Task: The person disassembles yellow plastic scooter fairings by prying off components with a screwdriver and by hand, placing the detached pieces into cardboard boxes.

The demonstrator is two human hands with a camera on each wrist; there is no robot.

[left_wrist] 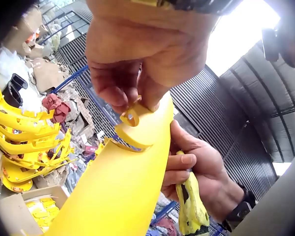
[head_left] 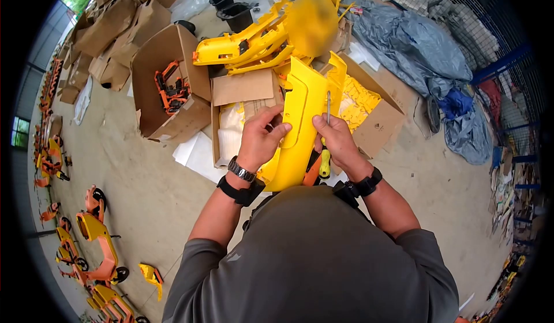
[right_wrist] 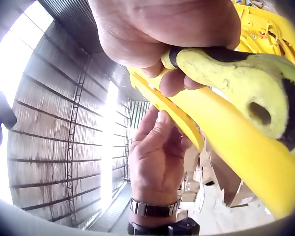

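Observation:
A long curved yellow plastic panel stands upright before the person's body, held between both hands. On its left side the left hand pinches a yellow cover piece with a small holed tab, which lies against the panel in the left wrist view. The right hand grips a screwdriver with a yellow-green and black handle, its shaft pointing up along the panel's right edge. That hand's thumb also presses on the panel. In the right wrist view, the screwdriver handle covers part of the panel.
Beyond the panel are stacked yellow plastic parts and a carton of small yellow pieces. A taller cardboard box with orange and black parts stands at left. Orange-yellow scooters line the left floor; grey plastic sheeting lies at right.

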